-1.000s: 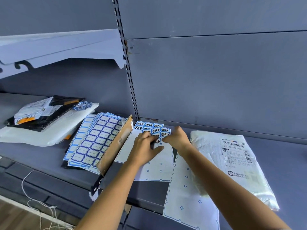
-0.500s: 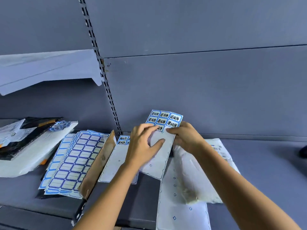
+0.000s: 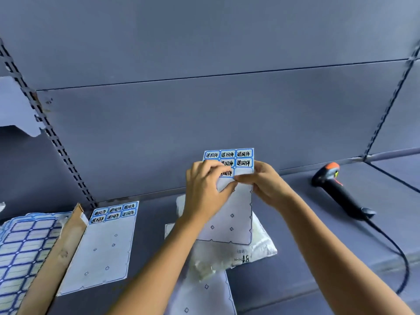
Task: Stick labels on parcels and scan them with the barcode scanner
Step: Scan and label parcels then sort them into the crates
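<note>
I hold a label sheet (image 3: 234, 214) upright above the shelf; a few blue-bordered labels with black writing remain at its top. My left hand (image 3: 204, 189) grips the sheet's left side, thumb across the front. My right hand (image 3: 263, 185) pinches the sheet at its right edge, fingertips at the lowest row of labels. Under the sheet lies a white plastic parcel (image 3: 229, 255) with a printed slip partly showing. The black and orange barcode scanner (image 3: 336, 187) lies on the shelf to the right, its cable trailing toward me.
Another partly used label sheet (image 3: 106, 246) lies flat at the left, beside a cardboard flap (image 3: 56, 258) and a stack of blank blue-grid label sheets (image 3: 25, 253). An emptied backing sheet (image 3: 202, 294) lies under the parcel. The grey shelf back panel (image 3: 204, 121) rises close behind.
The sheet has been lifted off the shelf and raised upright in both hands. My view has swung right, bringing the scanner into sight and losing the parcels at the left.
</note>
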`<state>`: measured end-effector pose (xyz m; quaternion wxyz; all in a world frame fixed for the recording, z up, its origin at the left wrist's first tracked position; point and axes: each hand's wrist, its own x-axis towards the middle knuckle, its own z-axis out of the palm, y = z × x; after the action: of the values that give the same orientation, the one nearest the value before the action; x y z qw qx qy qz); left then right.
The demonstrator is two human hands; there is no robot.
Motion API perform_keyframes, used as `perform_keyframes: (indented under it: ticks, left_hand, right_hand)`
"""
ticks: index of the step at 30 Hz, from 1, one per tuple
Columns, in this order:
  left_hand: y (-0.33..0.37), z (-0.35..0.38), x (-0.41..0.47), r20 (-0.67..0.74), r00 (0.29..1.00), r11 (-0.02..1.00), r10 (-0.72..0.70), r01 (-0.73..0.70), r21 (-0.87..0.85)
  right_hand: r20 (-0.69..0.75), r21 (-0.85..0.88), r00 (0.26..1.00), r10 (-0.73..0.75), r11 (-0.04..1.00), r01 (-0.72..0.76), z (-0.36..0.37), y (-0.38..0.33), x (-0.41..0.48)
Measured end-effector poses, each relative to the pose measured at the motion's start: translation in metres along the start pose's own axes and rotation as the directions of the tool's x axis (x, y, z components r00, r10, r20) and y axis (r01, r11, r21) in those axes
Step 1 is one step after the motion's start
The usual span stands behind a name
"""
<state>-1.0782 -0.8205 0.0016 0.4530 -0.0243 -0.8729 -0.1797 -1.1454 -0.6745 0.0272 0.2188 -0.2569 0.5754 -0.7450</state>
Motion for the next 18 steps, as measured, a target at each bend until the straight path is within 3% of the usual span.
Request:
perform_keyframes:
  ticks: [18]
  left_hand:
    - [0.006, 0.030, -0.003, 0.109, 0.992, 0.998, 0.066, -0.066, -0.001]
  right_hand:
    - [0.002, -0.081, 1.000, 0.023, 0.996, -0.023, -0.029, 0.019, -0.002]
